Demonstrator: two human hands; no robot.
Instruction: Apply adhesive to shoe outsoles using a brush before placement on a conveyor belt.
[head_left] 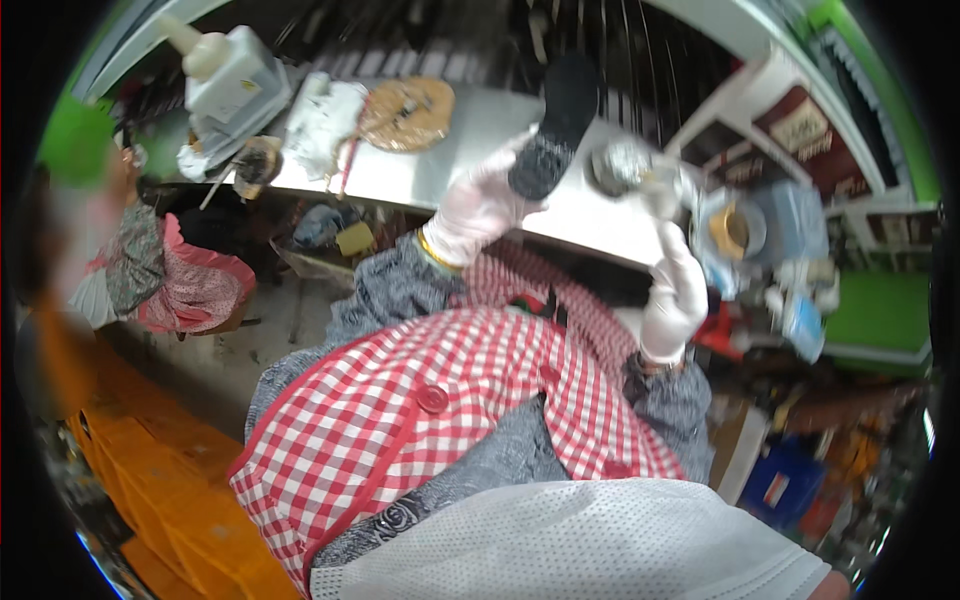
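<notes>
My left hand (472, 212), in a white glove, grips a black shoe sole (568, 105) near its rounded lower end. The sole stands tilted up over the metal worktop, its lower end rougher and shinier than the upper part. My right hand (675, 300), also gloved in white, is raised at the worktop's front edge with its fingers drawn together. At its fingertips is a small pale blurred thing (660, 195) that I cannot make out. Just beyond it sits a round foil-covered container (620, 165).
On the worktop (430, 175) lie a round brown plastic-wrapped thing (407, 113), crumpled white plastic (325, 120) and a white squarish bottle (235, 85). A clear tub (785, 225) and printed cartons (800, 125) stand right. Another person in pink (200, 275) sits left, by orange cloth (160, 480).
</notes>
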